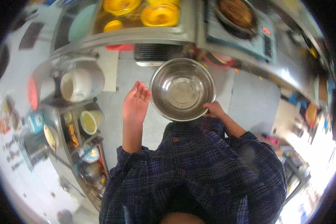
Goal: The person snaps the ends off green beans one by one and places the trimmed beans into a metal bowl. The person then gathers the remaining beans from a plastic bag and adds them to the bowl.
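Observation:
A round stainless steel bowl (183, 93) is held in front of my body, its open side facing up. My right hand (213, 109) grips its rim at the lower right, with the thumb over the inside edge. No food shows inside the bowl, only reflections on the metal and a few small specks. To the left of the bowl, my left hand (137, 102) is raised with the palm turned up and the fingers extended. It holds nothing, and its fingertips come close to the bowl's left rim; whether they touch it I cannot tell.
Ahead runs a metal counter (184, 30) with several yellow dishes (160, 15). At its right a pot (236, 16) sits on a cooker (268, 42) with a lit red display. On my left are a large white bucket (75, 85) and a shelf rack holding a tub (89, 122).

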A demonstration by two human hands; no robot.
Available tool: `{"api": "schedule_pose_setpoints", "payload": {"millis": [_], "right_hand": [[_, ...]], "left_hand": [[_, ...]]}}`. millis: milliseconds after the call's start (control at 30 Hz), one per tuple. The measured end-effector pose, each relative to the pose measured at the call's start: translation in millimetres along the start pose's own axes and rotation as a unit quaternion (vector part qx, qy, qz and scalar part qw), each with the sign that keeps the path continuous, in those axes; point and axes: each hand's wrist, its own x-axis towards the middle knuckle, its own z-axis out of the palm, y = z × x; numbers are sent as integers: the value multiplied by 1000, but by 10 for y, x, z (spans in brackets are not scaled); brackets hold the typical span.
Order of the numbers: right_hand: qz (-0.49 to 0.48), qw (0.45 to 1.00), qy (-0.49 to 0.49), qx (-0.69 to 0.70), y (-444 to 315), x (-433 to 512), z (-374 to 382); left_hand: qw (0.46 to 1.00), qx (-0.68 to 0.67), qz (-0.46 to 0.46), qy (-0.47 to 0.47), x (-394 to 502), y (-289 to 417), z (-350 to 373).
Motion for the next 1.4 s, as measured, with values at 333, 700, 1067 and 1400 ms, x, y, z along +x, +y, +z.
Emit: {"api": "schedule_pose_setpoints", "payload": {"millis": [333, 700, 1067, 1400], "right_hand": [[228, 471, 447, 726, -608, -2711, 308], [97, 422, 554, 711, -313, -3566, -363], [74, 549, 416, 721, -1086, -2113, -1002], [57, 674, 431, 597, -2242, -777, -1207]], "left_hand": [[939, 274, -41, -205, -798, -1426, 1402], [916, 327, -15, -234, -989, -2399, 2673], [901, 326, 270, -94, -791, -499, 1919], [405, 708, 520, -255, -594, 482, 1508]]}}
